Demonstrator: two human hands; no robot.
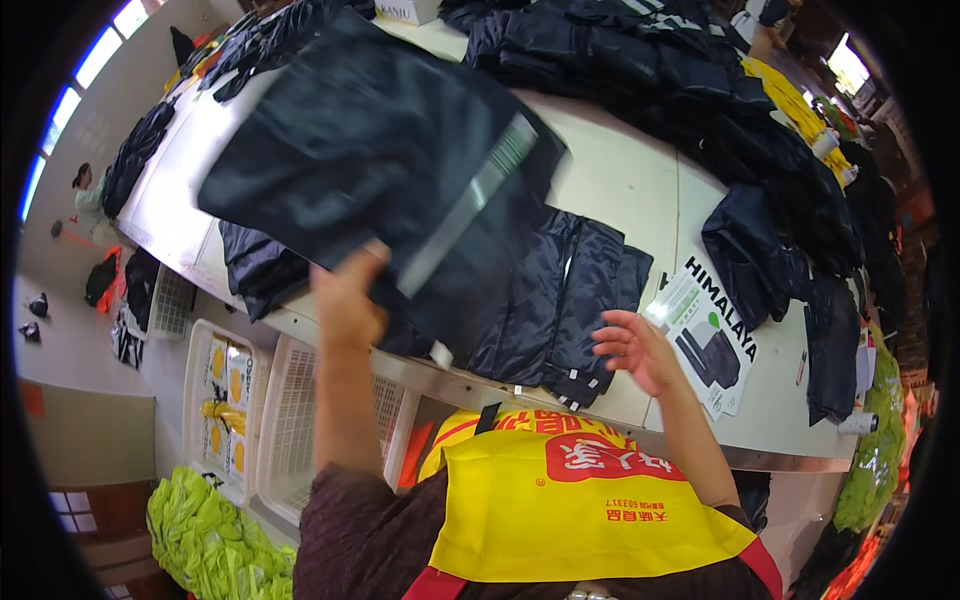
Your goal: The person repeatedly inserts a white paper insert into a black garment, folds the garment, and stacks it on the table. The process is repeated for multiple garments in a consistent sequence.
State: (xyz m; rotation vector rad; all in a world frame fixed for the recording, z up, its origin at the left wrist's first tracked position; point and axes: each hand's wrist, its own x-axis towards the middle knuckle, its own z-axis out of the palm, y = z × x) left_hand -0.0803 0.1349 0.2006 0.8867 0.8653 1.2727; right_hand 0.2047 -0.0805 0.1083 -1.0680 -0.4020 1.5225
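Observation:
My left hand [352,300] grips the lower edge of a dark navy garment [360,150]. It looks like rain trousers or a jacket; I cannot tell which. The garment is raised over the table, blurred by motion, with a grey reflective strip [470,205] running across it. Beneath and to its right lies a folded navy jacket [575,300] with a front zip, near the table's front edge. My right hand [638,350], fingers apart and holding nothing, hovers between that jacket and some white printed sheets [712,345] picturing a dark garment.
More dark garments are heaped along the table's far side [620,70], and a navy bundle [755,250] lies at right. Below the front edge stand white plastic baskets [290,430]. Lime-green garments [215,535] are piled at lower left. A small white box [405,10] sits at the back.

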